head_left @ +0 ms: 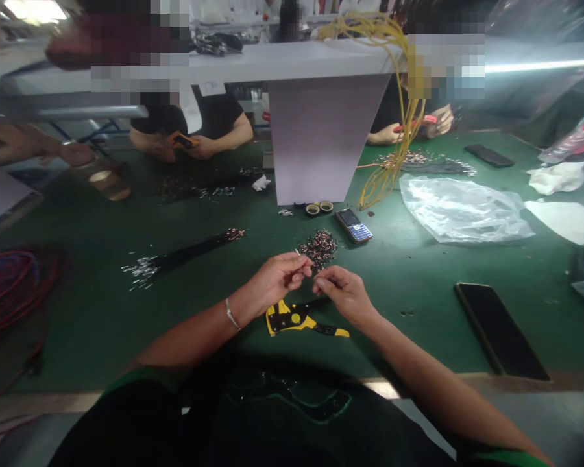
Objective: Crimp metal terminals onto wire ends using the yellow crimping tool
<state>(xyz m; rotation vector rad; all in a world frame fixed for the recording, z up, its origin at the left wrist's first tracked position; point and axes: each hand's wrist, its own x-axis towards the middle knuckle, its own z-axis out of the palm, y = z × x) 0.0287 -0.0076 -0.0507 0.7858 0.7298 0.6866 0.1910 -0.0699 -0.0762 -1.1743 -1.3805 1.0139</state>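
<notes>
Wire pieces [320, 246] left of clear bag [460, 211]

the tabletop [403, 272] is coloured green, and the wire stripper [292, 318] is patterned in yellow and black. the wire bundle [189, 251] is seen as black, tipped with silver and copper; the small pile [321, 245], poorly resolved, is apparently mottled copper and black.

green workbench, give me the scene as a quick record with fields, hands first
left hand: pinching a small pale-tipped piece
right hand: close beside the left hand; anything held is too small to tell
tool: yellow-and-black wire stripper, lying on the green workbench
beyond hands: heap of copper-tipped pieces, keypad phone
left side: bundle of black wires
right side: smartphone, clear plastic bag
</notes>
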